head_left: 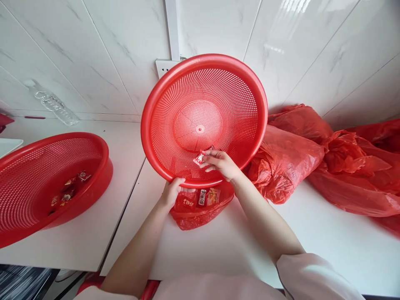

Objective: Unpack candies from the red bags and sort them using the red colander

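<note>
Small red-and-white packet (199, 158) is pinched between the thumb and fingers of my right hand (221, 164), its printed face jutting out to the left of my fingertips. My grip is closed on it in front of the lower inside wall of a red perforated basket (200, 108); whether packet and mesh touch, I cannot tell. My left hand (171, 192) clasps the basket's near rim, thumb laid over the edge and fingers tucked beneath, with the basket tipped so that its open mouth faces me.

Directly below the rim, an open red plastic bag (190, 223) rests on the white table (206, 254), several printed packages (202, 197) showing inside it. To my left, a second red basket (101, 181) leans toward me, dark and red wrapped pieces (70, 183) gathered low in its bowl. Behind it, a clear plastic bottle (56, 105) slants near the marbled tile wall (281, 54). To my right, full red bags (290, 154) crowd together along the wall, the nearest just beside the raised basket.
</note>
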`<control>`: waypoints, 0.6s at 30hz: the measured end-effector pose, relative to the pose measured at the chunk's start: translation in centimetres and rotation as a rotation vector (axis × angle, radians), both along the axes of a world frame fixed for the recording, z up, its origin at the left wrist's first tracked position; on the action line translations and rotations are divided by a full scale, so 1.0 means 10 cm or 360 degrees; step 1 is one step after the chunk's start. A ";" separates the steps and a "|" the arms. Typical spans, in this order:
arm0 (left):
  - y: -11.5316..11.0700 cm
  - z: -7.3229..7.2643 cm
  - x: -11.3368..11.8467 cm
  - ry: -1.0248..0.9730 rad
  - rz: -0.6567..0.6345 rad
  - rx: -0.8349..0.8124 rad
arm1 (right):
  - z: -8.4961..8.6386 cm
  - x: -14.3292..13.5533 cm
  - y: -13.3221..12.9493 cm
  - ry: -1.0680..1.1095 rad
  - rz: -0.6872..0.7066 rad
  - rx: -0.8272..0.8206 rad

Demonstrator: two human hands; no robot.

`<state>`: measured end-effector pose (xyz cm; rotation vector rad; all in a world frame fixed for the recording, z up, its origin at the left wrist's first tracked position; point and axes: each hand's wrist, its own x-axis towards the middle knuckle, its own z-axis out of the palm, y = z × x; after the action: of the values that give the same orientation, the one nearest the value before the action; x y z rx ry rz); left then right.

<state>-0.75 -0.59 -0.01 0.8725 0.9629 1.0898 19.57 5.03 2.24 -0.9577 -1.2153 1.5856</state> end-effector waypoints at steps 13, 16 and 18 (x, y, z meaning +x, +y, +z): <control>0.03 -0.04 0.00 -0.0027 0.0013 -0.0032 | 0.07 0.00 -0.04 0.0071 -0.0109 0.0167; 0.03 -0.03 0.00 -0.0017 0.0019 -0.0039 | 0.09 -0.01 -0.05 0.0098 -0.0134 0.0265; 0.03 -0.02 0.00 -0.0009 0.0015 -0.0032 | 0.11 -0.02 -0.06 0.0141 -0.0128 0.0297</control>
<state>-0.76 -0.34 -0.23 0.8488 0.9728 1.0883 19.33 4.43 3.33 -0.7984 -1.2239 1.4096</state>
